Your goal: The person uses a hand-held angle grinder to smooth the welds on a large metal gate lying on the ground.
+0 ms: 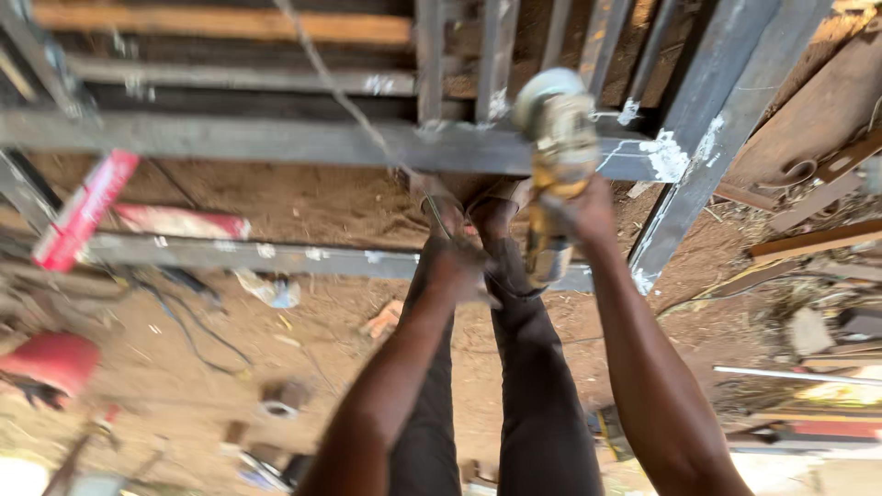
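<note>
Hands worked as a pair: the right hand (588, 216) had its grip shut round the yellow angle grinder (556, 156), disc end up against the grey steel frame (276, 140), while the left hand (455, 266) clenched just beside, seemingly steadying its cable (340, 92).

Angle grinder (556, 156): yellow body, pale grey head, worn and dusty; held near-vertical, head uppermost, against horizontal grey bar of steel frame (276, 140). Cord (344, 101): thin, running from upper left diagonally down toward grinder's lower end. Frame: welded grey bars, white patches at joints, standing over sandy ground.
</note>
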